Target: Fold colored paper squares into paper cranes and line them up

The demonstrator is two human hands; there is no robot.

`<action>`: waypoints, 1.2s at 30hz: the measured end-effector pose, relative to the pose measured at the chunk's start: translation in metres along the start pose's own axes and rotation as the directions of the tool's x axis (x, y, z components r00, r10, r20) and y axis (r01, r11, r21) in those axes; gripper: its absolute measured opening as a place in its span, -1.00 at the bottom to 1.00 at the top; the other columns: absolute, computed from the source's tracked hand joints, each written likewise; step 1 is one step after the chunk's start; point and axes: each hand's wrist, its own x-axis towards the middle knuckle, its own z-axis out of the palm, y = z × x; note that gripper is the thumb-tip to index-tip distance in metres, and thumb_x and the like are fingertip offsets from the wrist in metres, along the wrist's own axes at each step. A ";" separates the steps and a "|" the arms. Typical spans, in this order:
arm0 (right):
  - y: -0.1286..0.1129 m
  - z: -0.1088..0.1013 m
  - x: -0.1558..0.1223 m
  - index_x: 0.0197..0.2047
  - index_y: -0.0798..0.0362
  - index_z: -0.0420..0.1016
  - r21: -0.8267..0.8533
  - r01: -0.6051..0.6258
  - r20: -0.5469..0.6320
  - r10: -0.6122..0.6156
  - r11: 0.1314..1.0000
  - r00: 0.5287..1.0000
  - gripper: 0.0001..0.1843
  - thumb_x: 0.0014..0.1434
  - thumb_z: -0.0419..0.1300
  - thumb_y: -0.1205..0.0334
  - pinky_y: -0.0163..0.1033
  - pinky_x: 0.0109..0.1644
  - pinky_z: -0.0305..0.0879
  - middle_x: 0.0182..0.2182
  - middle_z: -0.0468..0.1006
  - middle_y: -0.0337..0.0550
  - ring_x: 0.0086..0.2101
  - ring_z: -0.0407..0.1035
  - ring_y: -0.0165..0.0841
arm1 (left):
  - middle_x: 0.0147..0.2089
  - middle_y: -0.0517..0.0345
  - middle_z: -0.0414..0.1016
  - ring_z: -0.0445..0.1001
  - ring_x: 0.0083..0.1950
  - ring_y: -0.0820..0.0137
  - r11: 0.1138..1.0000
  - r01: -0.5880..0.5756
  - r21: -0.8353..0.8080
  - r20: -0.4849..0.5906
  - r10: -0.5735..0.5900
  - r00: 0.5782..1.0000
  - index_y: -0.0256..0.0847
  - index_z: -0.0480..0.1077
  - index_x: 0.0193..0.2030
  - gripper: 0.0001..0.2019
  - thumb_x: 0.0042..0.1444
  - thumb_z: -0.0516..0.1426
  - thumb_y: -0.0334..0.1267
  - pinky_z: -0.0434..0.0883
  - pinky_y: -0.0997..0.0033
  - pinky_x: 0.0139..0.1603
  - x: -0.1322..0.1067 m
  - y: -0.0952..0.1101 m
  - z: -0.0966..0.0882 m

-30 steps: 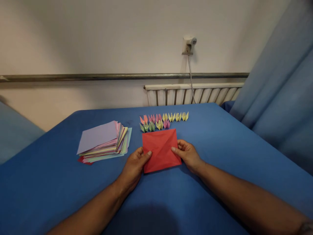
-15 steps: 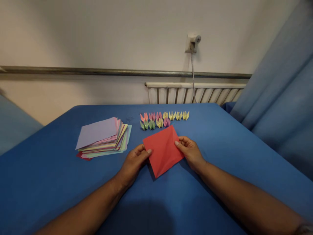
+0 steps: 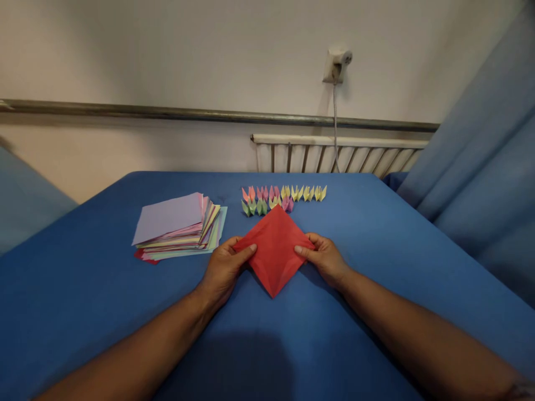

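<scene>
A creased red paper square [image 3: 273, 250] lies on the blue table [image 3: 376, 245], turned like a diamond with one corner pointing at me. My left hand [image 3: 223, 270] pinches its left corner, thumb on top. My right hand [image 3: 324, 257] pinches its right corner the same way. Just beyond the red sheet stand two short rows of small folded paper pieces [image 3: 282, 197] in pink, green and yellow. A fanned stack of coloured paper sheets [image 3: 178, 225], lilac on top, rests to the left of my left hand.
The table's far edge meets a wall with a metal rail [image 3: 167, 113], a white radiator [image 3: 338, 153] and a socket with a hanging cable [image 3: 335, 67]. A blue curtain [image 3: 480, 145] hangs at the right.
The red sheet has been rotated from lying square to a diamond position. Both hands shifted with it and now hold its left and right corners.
</scene>
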 end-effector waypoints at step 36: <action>0.000 -0.018 0.002 -0.48 0.02 0.32 -0.903 0.137 0.054 -0.209 0.408 0.976 -0.77 0.14 0.19 0.12 -0.15 -0.05 0.27 -0.25 0.47 -0.11 -0.19 0.35 -0.29 | 0.00 -0.01 0.51 0.32 0.20 0.12 0.194 -0.486 0.852 0.435 0.254 0.864 -0.22 0.38 -0.51 -0.69 0.14 0.13 -0.06 0.28 0.05 0.19 0.018 -0.008 -0.025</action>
